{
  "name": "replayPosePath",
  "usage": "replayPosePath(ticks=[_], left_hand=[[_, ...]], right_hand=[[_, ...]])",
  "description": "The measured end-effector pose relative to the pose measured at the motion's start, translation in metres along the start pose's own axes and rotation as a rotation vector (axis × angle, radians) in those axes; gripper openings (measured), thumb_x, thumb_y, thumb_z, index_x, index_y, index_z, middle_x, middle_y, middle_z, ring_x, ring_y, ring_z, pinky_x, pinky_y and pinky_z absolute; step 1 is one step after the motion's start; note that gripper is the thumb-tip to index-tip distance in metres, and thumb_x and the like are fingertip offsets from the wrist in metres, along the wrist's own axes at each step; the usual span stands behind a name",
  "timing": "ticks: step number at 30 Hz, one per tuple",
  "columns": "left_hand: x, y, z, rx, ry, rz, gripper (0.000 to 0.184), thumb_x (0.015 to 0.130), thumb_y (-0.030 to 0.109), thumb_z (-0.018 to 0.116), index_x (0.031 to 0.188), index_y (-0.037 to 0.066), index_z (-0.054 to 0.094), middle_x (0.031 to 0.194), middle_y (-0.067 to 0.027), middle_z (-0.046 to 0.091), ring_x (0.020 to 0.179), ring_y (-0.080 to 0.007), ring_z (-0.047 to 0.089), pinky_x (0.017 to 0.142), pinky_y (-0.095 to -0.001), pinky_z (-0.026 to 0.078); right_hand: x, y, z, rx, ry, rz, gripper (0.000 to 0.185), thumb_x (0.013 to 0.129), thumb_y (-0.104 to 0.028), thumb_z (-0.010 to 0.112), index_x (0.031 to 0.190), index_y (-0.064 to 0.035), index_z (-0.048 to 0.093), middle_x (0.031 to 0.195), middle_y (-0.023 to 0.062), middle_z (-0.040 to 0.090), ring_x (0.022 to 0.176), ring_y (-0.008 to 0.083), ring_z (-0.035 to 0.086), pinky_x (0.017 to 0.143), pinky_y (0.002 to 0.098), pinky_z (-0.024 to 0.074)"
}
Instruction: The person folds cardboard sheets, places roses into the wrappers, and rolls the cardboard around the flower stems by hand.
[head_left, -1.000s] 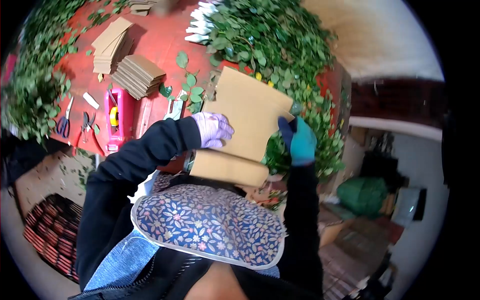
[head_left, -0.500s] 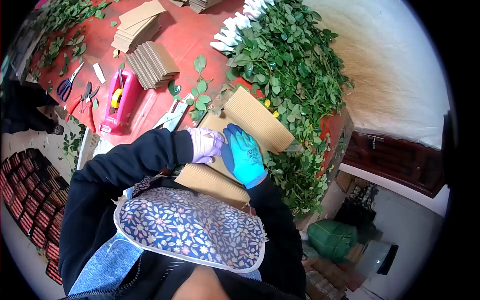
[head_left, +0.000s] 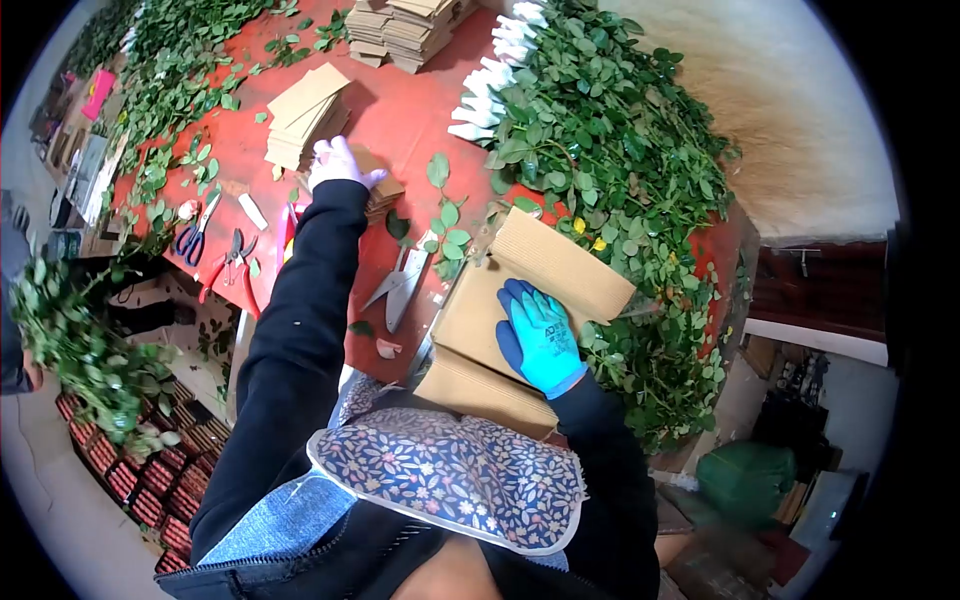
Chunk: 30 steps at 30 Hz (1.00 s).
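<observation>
My left hand [head_left: 342,165], in a thin lilac glove, is stretched out over the near stack of cardboard pieces [head_left: 383,190]. Its thumb and fingers are apart, and the hand partly covers the stack. My right hand [head_left: 541,335], in a blue-and-turquoise work glove, lies flat on an unfolded cardboard wrap [head_left: 478,318] with raised corrugated flaps. The wrap rests at the table's near edge, in front of the flowered apron [head_left: 450,475]. A pink tape dispenser [head_left: 287,226] is mostly hidden behind my left sleeve.
Leafy stems with white-wrapped heads [head_left: 640,190] are heaped at the right. Scissors [head_left: 198,232], red-handled pruners [head_left: 232,268] and a grey blade-like tool [head_left: 405,288] lie on the red table [head_left: 425,120]. More cardboard stacks [head_left: 405,35] stand behind. At far left, a person is beside a leafy bunch [head_left: 95,345].
My left hand has left the cardboard wrap and reached forward and left to the cardboard stack. My right hand stays on the wrap. The view has shifted; a leafy bunch now shows at left.
</observation>
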<state>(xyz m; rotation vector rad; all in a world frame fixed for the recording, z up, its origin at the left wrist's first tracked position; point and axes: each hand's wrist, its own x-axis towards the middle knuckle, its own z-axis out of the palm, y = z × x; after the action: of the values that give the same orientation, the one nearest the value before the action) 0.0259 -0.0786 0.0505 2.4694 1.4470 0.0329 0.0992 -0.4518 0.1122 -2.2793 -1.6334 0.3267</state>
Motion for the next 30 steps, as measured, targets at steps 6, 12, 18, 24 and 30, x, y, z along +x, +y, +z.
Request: replayPosePath(ticks=[6, 12, 18, 24, 30], left_hand=[[0.029, -0.035, 0.037, -0.146, 0.257, -0.027, 0.081, 0.065, 0.007, 0.08, 0.134, 0.01, 0.038, 0.126, -0.024, 0.045, 0.113, -0.0413, 0.056, 0.096, -0.0437, 0.05], [0.015, -0.039, 0.009, -0.115, 0.192, 0.073, 0.065, 0.076, 0.026, 0.074, 0.134, 0.01, 0.049, 0.12, -0.0191, 0.057, 0.114, -0.0377, 0.055, 0.097, -0.0437, 0.046], [0.031, 0.026, 0.014, 0.2, -0.049, -0.085, 0.101, 0.077, 0.07, 0.064, 0.154, 0.016, 0.025, 0.149, -0.0154, 0.039, 0.139, -0.0381, 0.034, 0.105, -0.0648, 0.028], [0.032, 0.034, -0.002, 0.337, -0.35, -0.085, 0.115, 0.065, 0.056, 0.082, 0.156, 0.021, 0.021, 0.162, -0.0085, 0.015, 0.149, -0.0389, 0.013, 0.108, -0.0744, 0.015], [0.022, 0.024, -0.027, 0.354, -0.326, -0.128, 0.118, 0.06, 0.043, 0.088, 0.156, 0.026, 0.022, 0.164, -0.0067, 0.009, 0.147, -0.0386, 0.021, 0.11, -0.0671, 0.025]], right_hand=[[-0.002, -0.001, 0.001, 0.014, 0.009, -0.022, 0.045, 0.088, -0.019, 0.059, 0.129, -0.0007, 0.056, 0.131, 0.0195, 0.056, 0.122, 0.0352, 0.054, 0.104, 0.0453, 0.0393], [-0.005, -0.001, 0.002, 0.036, -0.001, 0.004, 0.045, 0.089, -0.022, 0.058, 0.131, -0.0031, 0.055, 0.136, 0.0165, 0.054, 0.124, 0.0347, 0.052, 0.106, 0.0465, 0.0364], [-0.001, -0.004, -0.003, -0.02, 0.007, -0.04, 0.044, 0.088, -0.02, 0.058, 0.127, -0.0017, 0.056, 0.131, 0.0179, 0.056, 0.121, 0.0349, 0.053, 0.101, 0.0461, 0.0402], [-0.001, -0.004, 0.003, -0.024, 0.032, -0.053, 0.045, 0.087, -0.02, 0.059, 0.128, -0.0023, 0.056, 0.131, 0.0181, 0.056, 0.122, 0.0347, 0.053, 0.102, 0.0458, 0.0399], [-0.005, -0.005, 0.005, -0.015, 0.052, -0.043, 0.045, 0.087, -0.02, 0.06, 0.128, -0.0017, 0.057, 0.13, 0.0183, 0.057, 0.123, 0.0345, 0.053, 0.103, 0.0458, 0.0397]])
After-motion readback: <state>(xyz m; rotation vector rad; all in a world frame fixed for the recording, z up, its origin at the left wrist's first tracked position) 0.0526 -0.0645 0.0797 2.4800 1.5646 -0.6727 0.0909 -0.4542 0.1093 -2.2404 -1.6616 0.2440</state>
